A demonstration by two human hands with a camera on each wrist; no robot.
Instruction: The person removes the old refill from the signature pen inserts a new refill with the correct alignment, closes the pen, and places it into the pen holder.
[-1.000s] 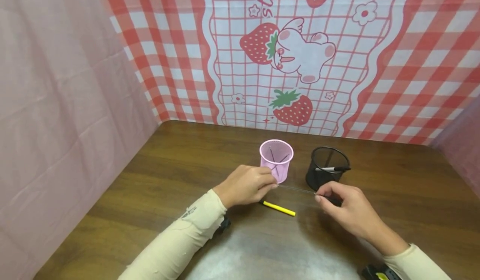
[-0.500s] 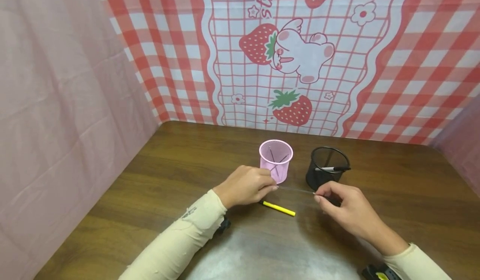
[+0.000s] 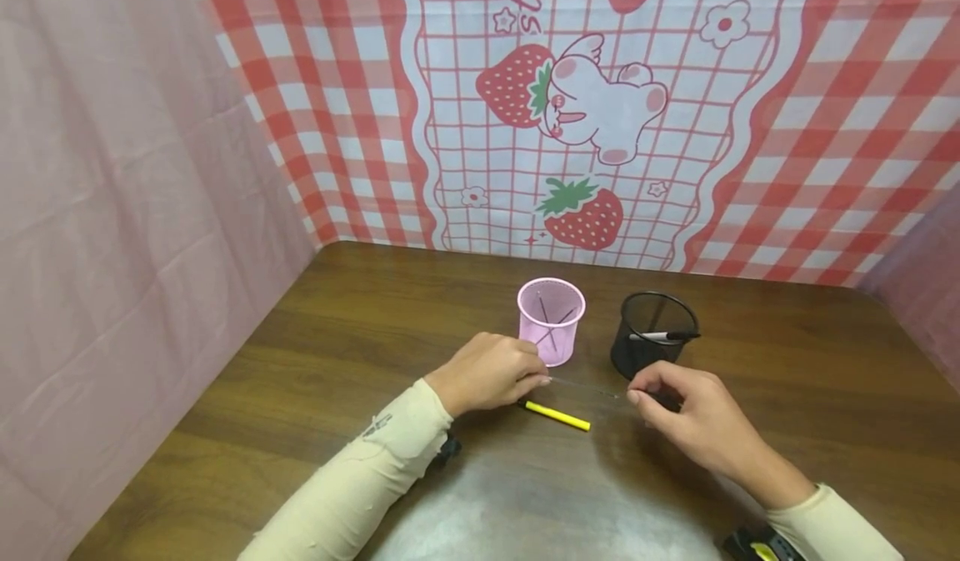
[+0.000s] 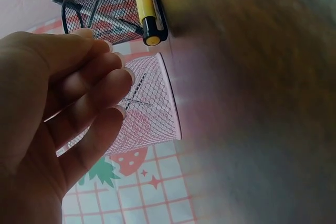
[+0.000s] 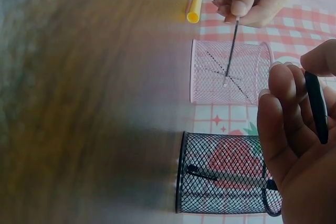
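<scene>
My left hand (image 3: 498, 369) pinches one end of a thin dark rod (image 5: 232, 48) with a pale tip, which looks like a pen refill. The rod points right across the gap between the hands, its far end just short of my right fingertips. In my right hand (image 3: 697, 411), a short black tapered piece (image 5: 316, 106) lies held between thumb and fingers; its kind I cannot tell. Behind my left hand stands a pink mesh cup (image 3: 567, 346) with several thin rods inside. A black mesh cup (image 3: 624, 354) behind my right hand holds a grey-and-black pen (image 3: 660, 337).
A yellow pen (image 3: 558, 416) with a black clip end lies on the brown wooden table (image 3: 420, 294), in front of the left fingers. Behind the table hangs a strawberry-print cloth (image 3: 450, 86), and a pink curtain (image 3: 112, 169) hangs at the left.
Earlier the right fingertips pinched the rod's far end. Now that end is free of them and has dipped slightly toward me. Both hands have hardly moved.
</scene>
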